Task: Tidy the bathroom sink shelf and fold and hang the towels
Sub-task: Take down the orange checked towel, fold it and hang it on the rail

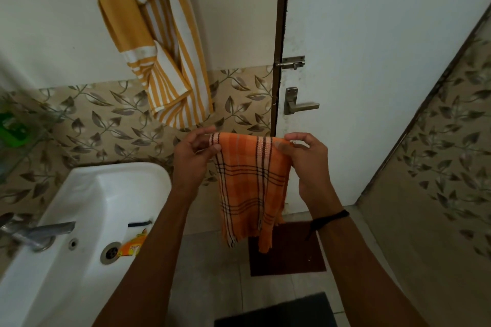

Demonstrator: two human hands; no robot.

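Left grip (pixel 194 159) and right grip (pixel 305 164) each pinched a top corner of the orange checked towel (pixel 249 180); I judged a loosened pinch could undo its fold.

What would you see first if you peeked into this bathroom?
An orange checked cloth towel is held up by its top edge, right in the middle. Behind it, a yellow-and-white striped towel hangs at the upper left, and a white ceramic sink sits at the lower left.

A coarse woven cloth was seen in the orange checked towel (pixel 249 183). The sink (pixel 87 194) was finished in glossy white ceramic, the tap (pixel 37 232) in dull metal.
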